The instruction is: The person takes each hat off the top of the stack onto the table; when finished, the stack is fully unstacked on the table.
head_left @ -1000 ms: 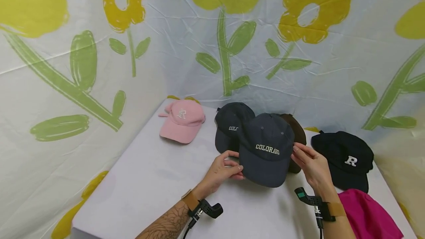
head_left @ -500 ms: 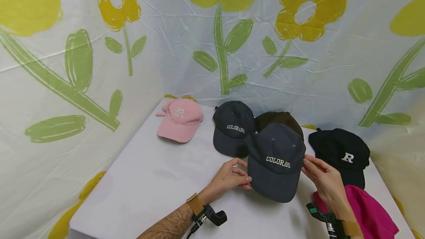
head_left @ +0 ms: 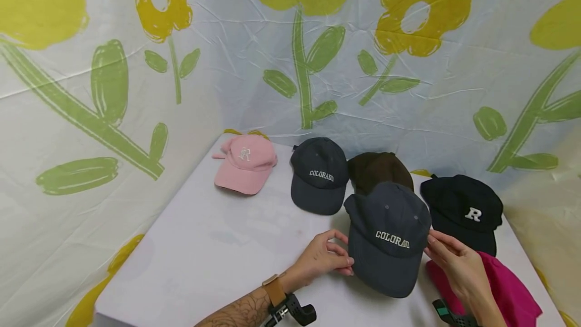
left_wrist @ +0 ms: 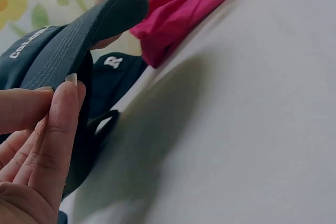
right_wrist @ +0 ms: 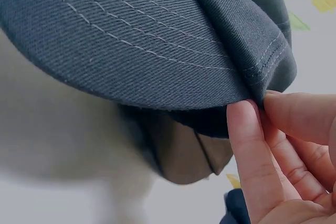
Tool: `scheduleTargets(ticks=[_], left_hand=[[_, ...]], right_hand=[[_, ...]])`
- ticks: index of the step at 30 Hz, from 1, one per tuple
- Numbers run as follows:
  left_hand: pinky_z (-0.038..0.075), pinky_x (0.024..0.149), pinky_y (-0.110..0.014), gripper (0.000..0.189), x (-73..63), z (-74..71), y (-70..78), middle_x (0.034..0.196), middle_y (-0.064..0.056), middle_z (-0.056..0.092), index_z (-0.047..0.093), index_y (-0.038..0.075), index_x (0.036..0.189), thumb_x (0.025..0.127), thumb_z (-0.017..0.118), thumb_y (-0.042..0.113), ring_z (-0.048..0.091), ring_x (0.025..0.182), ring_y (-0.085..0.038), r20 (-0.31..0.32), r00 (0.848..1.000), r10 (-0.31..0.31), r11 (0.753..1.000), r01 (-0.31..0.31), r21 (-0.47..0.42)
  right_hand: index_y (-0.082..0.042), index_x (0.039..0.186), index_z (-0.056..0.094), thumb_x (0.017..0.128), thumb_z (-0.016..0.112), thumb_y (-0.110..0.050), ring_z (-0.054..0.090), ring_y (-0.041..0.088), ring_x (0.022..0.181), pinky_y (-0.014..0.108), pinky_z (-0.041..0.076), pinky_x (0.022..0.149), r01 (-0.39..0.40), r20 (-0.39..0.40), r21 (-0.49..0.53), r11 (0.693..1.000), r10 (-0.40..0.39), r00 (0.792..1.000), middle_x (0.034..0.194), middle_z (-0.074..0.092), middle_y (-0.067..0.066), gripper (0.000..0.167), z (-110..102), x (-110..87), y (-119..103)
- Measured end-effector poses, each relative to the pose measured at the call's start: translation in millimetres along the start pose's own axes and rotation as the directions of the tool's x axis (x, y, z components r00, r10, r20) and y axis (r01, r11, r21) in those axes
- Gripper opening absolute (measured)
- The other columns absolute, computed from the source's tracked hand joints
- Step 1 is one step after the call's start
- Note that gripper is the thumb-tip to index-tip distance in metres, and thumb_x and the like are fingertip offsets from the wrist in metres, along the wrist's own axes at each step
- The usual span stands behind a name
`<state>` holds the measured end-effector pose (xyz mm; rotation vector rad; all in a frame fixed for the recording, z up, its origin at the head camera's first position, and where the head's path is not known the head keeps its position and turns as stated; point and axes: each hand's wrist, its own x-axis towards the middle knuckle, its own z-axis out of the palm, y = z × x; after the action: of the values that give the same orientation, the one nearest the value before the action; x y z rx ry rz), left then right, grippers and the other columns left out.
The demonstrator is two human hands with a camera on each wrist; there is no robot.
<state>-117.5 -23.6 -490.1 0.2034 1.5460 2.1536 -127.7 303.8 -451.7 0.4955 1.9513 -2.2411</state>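
Observation:
A dark navy baseball cap (head_left: 389, 238) with COLORADO lettering is held up between both hands, brim toward me. My left hand (head_left: 323, 259) pinches the brim's left edge between thumb and fingers, close up in the left wrist view, where the cap's shadow falls on the white surface below. My right hand (head_left: 460, 266) pinches the opposite side, at the corner where brim meets crown, as the right wrist view shows. Behind the held cap stand a second navy COLORADO cap (head_left: 319, 175) and a brown cap (head_left: 380, 169), the latter partly hidden by it.
A pink cap (head_left: 247, 163) sits at the table's back left. To the right are a black cap with a white R (head_left: 465, 211) and a magenta cloth item (head_left: 510, 286), partly behind my right hand. The white table (head_left: 204, 246) meets flower-printed sheets (head_left: 245, 64).
Both hands have brought the held navy cap toward me and to the right, away from the back row. More of the second navy cap and the brown cap now shows.

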Motion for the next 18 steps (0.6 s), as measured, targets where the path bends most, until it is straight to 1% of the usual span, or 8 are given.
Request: scheduleTargets(ticks=[3,6,9,13,16,18], left_hand=[[0.063,0.069,-0.037,0.037,-3.4,3.5,-3.6,0.08,-0.007,0.07,0.058,0.007,0.113,0.084,0.074,-0.01,0.071,0.063,-0.017,0.02,1.0,-0.021,1.0,0.022,-0.004],[0.063,0.067,-0.035,0.036,-6.3,6.3,-7.1,0.08,-0.007,0.071,0.058,0.008,0.112,0.084,0.074,-0.009,0.071,0.063,-0.017,0.042,0.998,-0.049,0.999,0.049,0.001],[0.063,0.065,-0.033,0.032,-8.8,7.7,-10.9,0.079,-0.008,0.072,0.058,0.009,0.11,0.086,0.073,-0.008,0.071,0.062,-0.015,0.059,0.996,-0.062,0.998,0.062,0.015],[0.062,0.064,-0.03,0.024,-11.7,8.2,-14.9,0.08,-0.017,0.074,0.057,0.007,0.104,0.088,0.071,-0.004,0.071,0.062,-0.015,0.096,0.993,-0.069,0.997,0.065,0.042],[0.062,0.065,-0.03,0.019,-15.1,8.5,-15.4,0.084,-0.022,0.075,0.057,0.005,0.1,0.089,0.072,-0.001,0.074,0.065,-0.019,0.129,0.988,-0.081,0.994,0.071,0.08],[0.061,0.064,-0.028,0.018,-17.3,9.0,-16.1,0.083,-0.02,0.075,0.058,0.005,0.098,0.089,0.072,0.0,0.074,0.065,-0.018,0.15,0.985,-0.088,0.993,0.075,0.09]], right_hand=[[-0.032,0.093,0.078,0.093,0.072,-0.011,0.074,0.003,0.086,0.024,0.061,0.077,-0.037,-0.012,-0.005,0.999,0.037,0.999,0.093,0.076,-0.016,0.022,-5.7,-5.4,4.7],[-0.032,0.091,0.078,0.093,0.071,-0.009,0.074,0.004,0.086,0.024,0.061,0.077,-0.055,-0.021,-0.012,0.998,0.055,0.998,0.092,0.076,-0.015,0.024,-10.3,-10.0,10.0],[-0.032,0.09,0.078,0.093,0.071,-0.008,0.074,0.003,0.086,0.023,0.061,0.076,-0.063,-0.03,-0.026,0.998,0.062,0.998,0.092,0.075,-0.016,0.025,-13.3,-13.5,15.8],[-0.032,0.09,0.078,0.093,0.072,-0.008,0.073,0.004,0.087,0.023,0.061,0.077,-0.05,-0.02,-0.044,0.998,0.05,0.999,0.094,0.075,-0.016,0.025,-16.3,-17.1,22.4],[-0.035,0.09,0.076,0.093,0.072,-0.01,0.073,0.003,0.089,0.023,0.06,0.079,-0.064,-0.008,-0.081,0.995,0.064,0.998,0.096,0.074,-0.018,0.026,-20.5,-21.1,25.0],[-0.037,0.09,0.075,0.092,0.074,-0.012,0.072,0.003,0.09,0.023,0.06,0.08,-0.094,-0.018,-0.111,0.989,0.093,0.996,0.096,0.074,-0.019,0.025,-22.8,-24.7,25.2]])
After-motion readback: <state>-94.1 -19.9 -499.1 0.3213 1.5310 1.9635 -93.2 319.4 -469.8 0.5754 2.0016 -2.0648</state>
